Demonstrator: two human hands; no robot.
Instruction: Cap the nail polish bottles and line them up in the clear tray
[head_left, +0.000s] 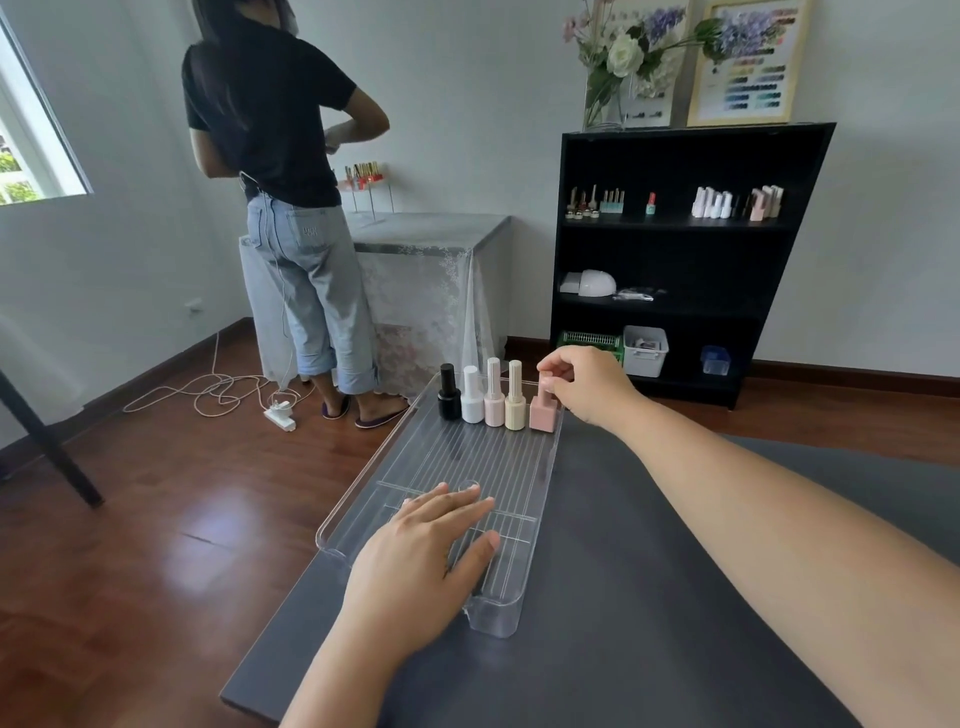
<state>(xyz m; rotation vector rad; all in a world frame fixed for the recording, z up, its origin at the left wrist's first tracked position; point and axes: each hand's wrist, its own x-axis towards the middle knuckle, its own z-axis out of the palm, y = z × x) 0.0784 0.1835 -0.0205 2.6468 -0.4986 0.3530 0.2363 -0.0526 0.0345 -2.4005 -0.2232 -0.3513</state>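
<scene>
A clear ribbed tray (535, 499) lies on the dark grey table (649, 597). Along its far end stand capped bottles in a row: a black bottle (449, 395), a white bottle (472, 397), a pale pink bottle (494, 397), a cream bottle (515, 399) and a square pink bottle (544, 414) at the right end. My right hand (587, 382) pinches the cap of the square pink bottle from above. My left hand (431, 556) rests flat with straight fingers on the near part of the tray.
A person in a black top (270, 104) stands at a cloth-covered table (441, 234) at the back. A black shelf unit (670, 260) with bottles stands behind the table. White cables and a power strip (280, 415) lie on the wooden floor at left.
</scene>
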